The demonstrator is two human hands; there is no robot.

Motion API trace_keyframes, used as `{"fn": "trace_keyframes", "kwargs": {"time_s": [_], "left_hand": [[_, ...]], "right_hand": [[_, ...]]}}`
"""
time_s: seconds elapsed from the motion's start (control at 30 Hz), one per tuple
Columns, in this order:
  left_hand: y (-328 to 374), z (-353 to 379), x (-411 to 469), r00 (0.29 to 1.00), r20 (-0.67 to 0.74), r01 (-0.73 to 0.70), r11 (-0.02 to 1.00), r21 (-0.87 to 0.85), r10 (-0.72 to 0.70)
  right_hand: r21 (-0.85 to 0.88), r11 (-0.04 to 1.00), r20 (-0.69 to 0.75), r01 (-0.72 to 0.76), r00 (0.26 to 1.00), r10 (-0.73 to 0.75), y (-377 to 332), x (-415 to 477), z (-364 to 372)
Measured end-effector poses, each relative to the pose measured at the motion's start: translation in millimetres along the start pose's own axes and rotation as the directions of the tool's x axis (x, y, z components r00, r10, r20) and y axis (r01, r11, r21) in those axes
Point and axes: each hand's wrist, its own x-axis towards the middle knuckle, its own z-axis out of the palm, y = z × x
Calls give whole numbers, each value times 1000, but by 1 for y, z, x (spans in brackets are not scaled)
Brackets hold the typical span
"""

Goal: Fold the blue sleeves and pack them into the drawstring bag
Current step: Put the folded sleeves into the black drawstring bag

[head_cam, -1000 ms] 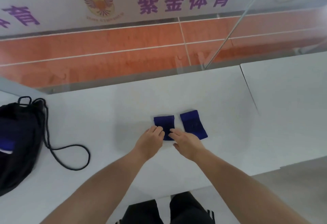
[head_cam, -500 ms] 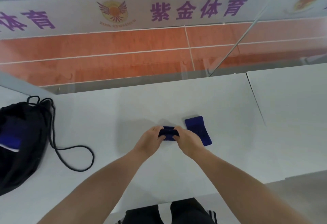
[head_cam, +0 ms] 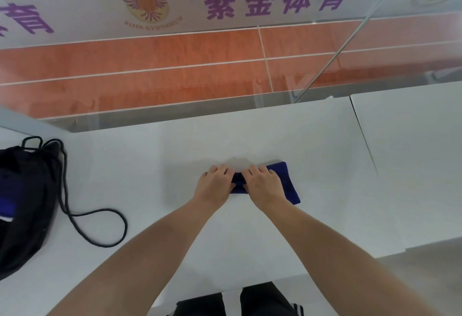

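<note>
A blue sleeve (head_cam: 238, 180) is gripped on the table (head_cam: 275, 135) by left hand (head_cam: 215, 187) and right hand (head_cam: 263, 187) (drawstring bag (head_cam: 25, 190) well left).

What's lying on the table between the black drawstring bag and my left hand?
In the head view, only the black cord, looped on bare white table.

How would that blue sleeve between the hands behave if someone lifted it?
Probably floppy: the blue sleeve bunches between the left hand and right hand. Likely light, being thin cloth lying low on the table. Unlikely to roll or break.
</note>
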Motion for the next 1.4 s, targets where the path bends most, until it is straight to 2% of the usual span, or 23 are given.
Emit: {"fn": "trace_keyframes", "kwargs": {"time_s": [0.2,0.4,0.47,0.53,0.6,0.7,0.77,0.83,0.93,1.03,1.1,1.27,1.4], "left_hand": [[3,-1,6,997,24,73,997,13,-73],[20,-18,-1,999,37,39,999,18,-40],[29,-24,-4,1000,9,27,999,17,-27],[40,-28,-6,999,-52,-14,1000,26,16],[54,-28,-8,982,-148,-111,993,44,116],[77,-21,-15,908,-265,-302,946,120,324],[90,-11,-21,871,-219,-402,894,198,440],[99,3,-27,858,-116,-471,857,210,500],[107,27,-28,887,26,-459,872,173,462],[115,37,-22,947,33,-322,943,77,321],[120,39,-16,956,92,-286,956,68,279],[127,42,-12,911,172,-405,891,203,375],[122,48,-2,883,144,-469,846,252,447]], "right_hand": [[42,999,25,-31,999,30,3,8,0],[221,975,19,-1,1000,-3,23,-8,-15],[216,976,21,29,999,-34,40,-20,-19],[160,986,42,49,998,-56,59,-34,-22],[136,989,63,48,996,-57,77,-47,-23],[128,989,93,71,992,-83,99,-62,-20],[115,987,127,115,983,-130,109,-70,-13],[112,981,171,161,969,-178,116,-77,-5],[105,979,184,176,964,-193,121,-85,7],[114,981,121,159,978,-173,121,-91,20],[124,983,58,134,988,-142,122,-98,27],[100,988,-17,116,993,-115,124,-117,36],[68,994,-38,82,996,-79,120,-121,37]]}}
